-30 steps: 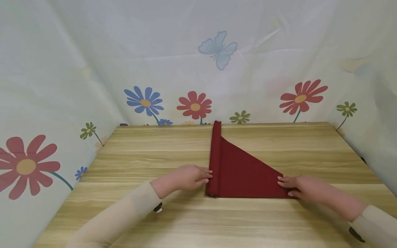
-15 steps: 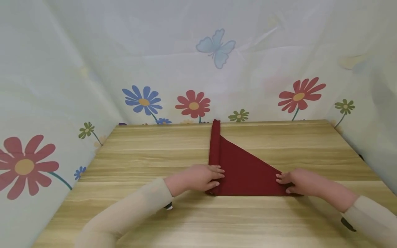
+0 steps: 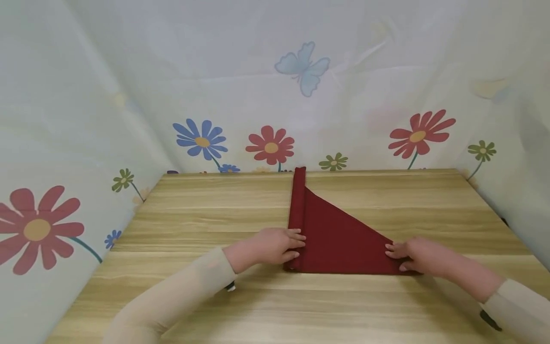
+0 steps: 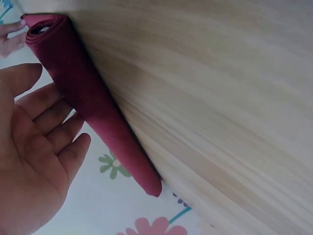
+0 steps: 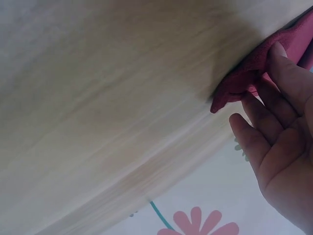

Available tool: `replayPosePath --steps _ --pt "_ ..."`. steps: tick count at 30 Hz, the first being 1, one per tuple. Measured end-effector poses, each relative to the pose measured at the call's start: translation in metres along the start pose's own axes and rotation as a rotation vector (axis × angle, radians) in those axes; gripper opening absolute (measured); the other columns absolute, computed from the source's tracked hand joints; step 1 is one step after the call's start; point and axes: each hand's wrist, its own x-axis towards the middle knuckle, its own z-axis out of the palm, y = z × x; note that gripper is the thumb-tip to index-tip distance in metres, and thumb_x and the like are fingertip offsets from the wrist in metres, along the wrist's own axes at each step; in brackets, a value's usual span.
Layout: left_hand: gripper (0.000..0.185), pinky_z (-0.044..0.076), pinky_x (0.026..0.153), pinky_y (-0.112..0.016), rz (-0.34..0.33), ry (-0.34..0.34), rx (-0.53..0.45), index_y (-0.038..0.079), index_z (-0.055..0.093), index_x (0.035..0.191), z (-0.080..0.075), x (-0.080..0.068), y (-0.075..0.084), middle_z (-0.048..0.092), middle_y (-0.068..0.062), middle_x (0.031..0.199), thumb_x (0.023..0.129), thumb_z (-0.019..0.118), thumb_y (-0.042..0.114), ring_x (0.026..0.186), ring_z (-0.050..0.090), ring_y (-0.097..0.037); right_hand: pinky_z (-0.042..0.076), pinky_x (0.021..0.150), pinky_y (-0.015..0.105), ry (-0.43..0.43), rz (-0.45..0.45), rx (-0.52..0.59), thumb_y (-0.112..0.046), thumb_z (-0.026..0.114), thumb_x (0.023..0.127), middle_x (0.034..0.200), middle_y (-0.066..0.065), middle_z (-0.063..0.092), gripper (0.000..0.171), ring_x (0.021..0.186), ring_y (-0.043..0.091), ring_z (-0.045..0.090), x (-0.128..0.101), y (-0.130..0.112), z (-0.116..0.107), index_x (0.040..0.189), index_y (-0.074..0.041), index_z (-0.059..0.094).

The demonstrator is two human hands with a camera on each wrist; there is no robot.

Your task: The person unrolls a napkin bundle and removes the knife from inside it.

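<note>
A dark red cloth lies on the wooden table, rolled up along its left side and spread flat in a tapering shape to the right. The roll shows its spiral end in the left wrist view. My left hand rests over the near part of the roll, fingers extended across it and thumb apart. At the cloth's right corner, my right hand pinches the edge between thumb and fingers. In the right wrist view the cloth corner is slightly raised and creased there.
The wooden table extends around the cloth on all sides. Behind and beside it hang pale sheets printed with flowers and a butterfly. The roll's far end reaches the table's back edge.
My left hand has moved right, from the roll's left side to over its top. The right hand stays at the corner, where the cloth edge has shifted slightly. The roll lies almost the same.
</note>
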Motion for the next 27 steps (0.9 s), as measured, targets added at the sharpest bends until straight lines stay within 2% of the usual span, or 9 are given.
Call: replayPosePath --steps 9,15,20,27 --pt "0.041 0.043 0.12 -0.038 -0.025 0.019 -0.039 0.009 0.06 0.144 -0.008 -0.011 -0.007 0.058 -0.003 0.152 0.106 0.056 0.026 0.15 0.046 -0.023 0.061 0.088 0.043 0.039 0.004 0.001 -0.014 0.079 0.086 0.126 0.021 0.073 0.039 0.115 0.044 0.069 -0.006 0.006 0.008 0.12 0.002 0.074" --pt "0.041 0.044 0.12 -0.038 -0.033 0.04 -0.044 0.008 0.061 0.143 -0.005 -0.017 -0.014 0.059 -0.004 0.151 0.106 0.056 0.024 0.148 0.049 -0.023 0.061 0.09 0.042 0.009 0.02 0.015 -0.014 0.079 0.086 0.127 0.023 0.071 0.041 0.117 0.044 0.067 -0.011 0.013 0.011 0.122 0.003 0.073" --pt "0.039 0.045 0.119 -0.04 -0.033 0.06 -0.053 0.006 0.062 0.141 -0.003 -0.022 -0.019 0.061 -0.007 0.149 0.106 0.055 0.023 0.146 0.051 -0.025 0.061 0.089 0.038 0.02 0.008 0.009 -0.013 0.079 0.084 0.125 0.025 0.071 0.041 0.116 0.043 0.068 -0.017 0.022 0.011 0.12 0.005 0.073" --pt "0.04 0.046 0.117 -0.042 -0.037 0.04 -0.05 0.003 0.062 0.14 0.004 -0.026 -0.024 0.062 -0.011 0.147 0.106 0.054 0.021 0.143 0.054 -0.026 0.061 0.085 0.034 -0.004 0.044 -0.012 -0.011 0.079 0.083 0.125 0.024 0.072 0.041 0.115 0.043 0.069 -0.024 0.028 0.008 0.121 0.006 0.073"
